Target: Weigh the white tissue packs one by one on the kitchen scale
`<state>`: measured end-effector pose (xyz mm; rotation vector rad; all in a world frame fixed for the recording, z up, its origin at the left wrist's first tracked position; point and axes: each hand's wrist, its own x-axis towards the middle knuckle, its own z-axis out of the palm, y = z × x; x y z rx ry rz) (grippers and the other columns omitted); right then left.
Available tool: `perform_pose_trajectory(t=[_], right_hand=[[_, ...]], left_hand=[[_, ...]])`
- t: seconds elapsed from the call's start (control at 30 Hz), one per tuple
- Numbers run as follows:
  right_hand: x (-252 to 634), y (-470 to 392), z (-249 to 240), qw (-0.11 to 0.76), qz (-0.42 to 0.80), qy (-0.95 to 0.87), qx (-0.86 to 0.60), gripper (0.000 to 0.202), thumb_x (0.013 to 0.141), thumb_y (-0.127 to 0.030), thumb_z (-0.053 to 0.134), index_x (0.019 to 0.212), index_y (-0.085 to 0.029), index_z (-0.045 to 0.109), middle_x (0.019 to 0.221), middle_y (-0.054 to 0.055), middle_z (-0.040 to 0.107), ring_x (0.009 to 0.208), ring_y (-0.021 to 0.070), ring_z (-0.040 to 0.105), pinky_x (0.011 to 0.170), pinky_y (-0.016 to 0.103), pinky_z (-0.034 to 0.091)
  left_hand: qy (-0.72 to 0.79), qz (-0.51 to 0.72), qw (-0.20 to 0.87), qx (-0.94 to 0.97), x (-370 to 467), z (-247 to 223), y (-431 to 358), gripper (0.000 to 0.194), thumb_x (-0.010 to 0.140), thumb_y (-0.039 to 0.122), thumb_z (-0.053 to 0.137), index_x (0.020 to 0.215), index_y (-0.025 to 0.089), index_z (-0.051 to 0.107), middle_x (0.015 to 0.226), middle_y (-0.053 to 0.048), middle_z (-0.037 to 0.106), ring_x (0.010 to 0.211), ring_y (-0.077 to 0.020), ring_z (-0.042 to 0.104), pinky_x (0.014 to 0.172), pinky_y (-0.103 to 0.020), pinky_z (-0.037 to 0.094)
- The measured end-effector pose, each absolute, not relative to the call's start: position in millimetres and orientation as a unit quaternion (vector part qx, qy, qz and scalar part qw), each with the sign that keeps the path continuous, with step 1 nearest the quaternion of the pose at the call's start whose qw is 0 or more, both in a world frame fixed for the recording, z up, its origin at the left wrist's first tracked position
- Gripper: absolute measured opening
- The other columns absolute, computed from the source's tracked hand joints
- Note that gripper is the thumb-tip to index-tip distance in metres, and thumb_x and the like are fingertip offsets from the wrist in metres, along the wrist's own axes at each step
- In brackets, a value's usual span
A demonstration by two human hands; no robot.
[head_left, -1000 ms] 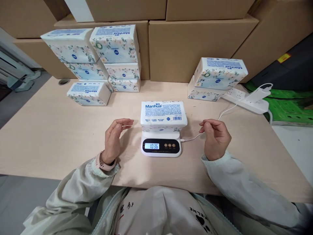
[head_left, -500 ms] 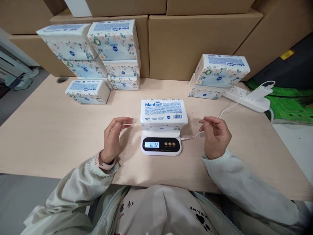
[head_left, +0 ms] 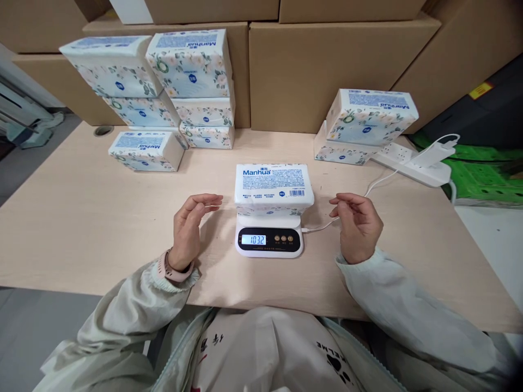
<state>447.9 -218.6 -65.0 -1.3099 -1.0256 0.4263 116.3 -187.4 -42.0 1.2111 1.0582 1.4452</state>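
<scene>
A white pack of tissues [head_left: 273,188] with blue "Manhua" print lies on a small white digital scale [head_left: 269,252], label side up. The lit display reads about 1032; I cannot make out a decimal point. My left hand [head_left: 191,228] is to the left of the pack, apart from it, fingers stretched out and holding nothing. On the other side, my right hand [head_left: 356,226] hovers above the table with fingers loosely curved and apart, also holding nothing. A thin white cable [head_left: 321,228] runs from the scale's right side and passes behind my right hand.
Several tissue packs [head_left: 192,71] are stacked at the back left, with a single pack [head_left: 143,149] in front. Two more packs [head_left: 368,122] stand stacked at the back right, beside a white power strip [head_left: 420,163]. Cardboard boxes [head_left: 327,76] line the table's far side.
My right hand has shifted very slightly left, towards the pack. My left hand, the pack and the scale stay as they were, and the reading looks the same.
</scene>
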Motion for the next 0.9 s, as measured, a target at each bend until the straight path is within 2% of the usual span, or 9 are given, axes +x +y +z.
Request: perform_pose_trajectory(t=[0.2, 0.43, 0.53, 0.63, 0.73, 0.8, 0.9], right_hand=[[448, -224, -63, 0.621, 0.193, -0.514, -0.560, 0.030, 0.103, -0.050, 0.066, 0.113, -0.024, 0.077, 0.102, 0.006, 0.082, 0.079, 0.0167, 0.072, 0.078, 0.036, 0.058], [448, -226, -60, 0.618, 0.195, -0.501, -0.573, 0.034, 0.104, -0.055, 0.063, 0.103, -0.024, 0.079, 0.096, 0.005, 0.082, 0.078, 0.0175, 0.071, 0.080, 0.037, 0.058], [447, -225, -57, 0.610, 0.236, -0.490, -0.576, 0.034, 0.103, -0.056, 0.065, 0.102, -0.025, 0.080, 0.097, 0.004, 0.082, 0.079, 0.0170, 0.071, 0.079, 0.037, 0.059], [444, -220, -50, 0.578, 0.325, -0.496, -0.560, 0.036, 0.101, -0.059, 0.069, 0.118, -0.029, 0.078, 0.114, 0.004, 0.083, 0.086, 0.0176, 0.074, 0.080, 0.037, 0.062], [437, -210, -38, 0.517, 0.383, -0.547, -0.535, 0.046, 0.100, -0.060, 0.070, 0.139, -0.035, 0.071, 0.138, 0.004, 0.078, 0.101, 0.0205, 0.076, 0.083, 0.040, 0.065], [430, -200, -28, 0.473, 0.407, -0.587, -0.516, 0.052, 0.100, -0.059, 0.070, 0.147, -0.037, 0.066, 0.146, 0.004, 0.074, 0.105, 0.0229, 0.077, 0.086, 0.044, 0.067], [412, -176, -13, 0.416, 0.449, -0.618, -0.493, 0.058, 0.099, -0.056, 0.072, 0.153, -0.036, 0.061, 0.149, 0.004, 0.073, 0.108, 0.0255, 0.077, 0.093, 0.050, 0.068]], left_hand=[[0.446, 0.579, 0.467, 0.498, 119, -40, -189, 0.033, 0.093, 0.051, 0.082, 0.104, 0.020, 0.083, 0.111, -0.010, 0.082, 0.104, -0.0218, 0.076, 0.097, -0.035, 0.062], [0.456, 0.572, 0.458, 0.505, 117, -40, -190, 0.026, 0.092, 0.044, 0.081, 0.103, 0.021, 0.083, 0.111, -0.010, 0.081, 0.104, -0.0236, 0.076, 0.099, -0.041, 0.064], [0.449, 0.566, 0.463, 0.514, 118, -42, -189, 0.024, 0.094, 0.042, 0.079, 0.108, 0.023, 0.083, 0.117, -0.011, 0.081, 0.112, -0.0253, 0.076, 0.108, -0.046, 0.062], [0.420, 0.538, 0.504, 0.529, 125, -39, -187, 0.038, 0.095, 0.042, 0.080, 0.129, 0.026, 0.079, 0.141, -0.011, 0.074, 0.137, -0.0293, 0.069, 0.122, -0.052, 0.056], [0.369, 0.498, 0.554, 0.556, 137, -31, -183, 0.060, 0.093, 0.044, 0.085, 0.149, 0.030, 0.068, 0.164, -0.010, 0.059, 0.158, -0.0328, 0.053, 0.130, -0.056, 0.049], [0.350, 0.483, 0.560, 0.575, 143, -25, -179, 0.071, 0.089, 0.047, 0.089, 0.154, 0.031, 0.064, 0.171, -0.010, 0.050, 0.163, -0.0347, 0.046, 0.134, -0.056, 0.043], [0.372, 0.496, 0.527, 0.581, 139, -21, -168, 0.091, 0.079, 0.049, 0.097, 0.158, 0.030, 0.058, 0.175, -0.012, 0.045, 0.164, -0.0370, 0.043, 0.137, -0.056, 0.038]])
